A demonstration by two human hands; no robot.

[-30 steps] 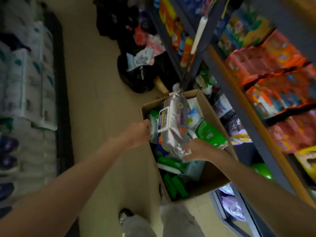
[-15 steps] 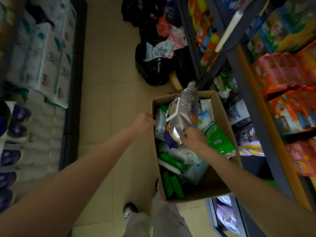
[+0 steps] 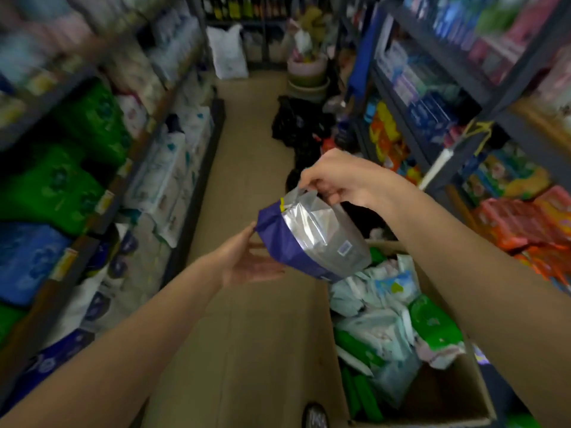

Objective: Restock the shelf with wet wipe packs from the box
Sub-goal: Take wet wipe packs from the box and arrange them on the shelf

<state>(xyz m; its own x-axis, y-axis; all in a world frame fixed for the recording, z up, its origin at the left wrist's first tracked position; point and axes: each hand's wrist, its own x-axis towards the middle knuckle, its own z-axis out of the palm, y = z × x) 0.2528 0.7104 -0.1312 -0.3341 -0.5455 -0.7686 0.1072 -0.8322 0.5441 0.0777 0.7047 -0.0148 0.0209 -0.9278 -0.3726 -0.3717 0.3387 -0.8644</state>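
Observation:
A silver and purple wet wipe pack hangs in the air over the aisle floor, left of the box. My right hand pinches its crimped top edge from above. Just left of the pack's lower purple end, my left hand is spread palm up with straight fingers; the fingertips reach the pack's edge. The cardboard box stands on the floor at the lower right, with several pale blue and green wipe packs inside.
Shelves with green, blue and white packs line the left side. The right-hand shelves carry orange, red and blue goods. Black bags and a white sack lie farther along the tan floor. A shoe tip shows below.
My right hand has lifted the pack out of the box, up and to the left. My left hand has let go of the box rim and opened under the pack. The view has tilted up.

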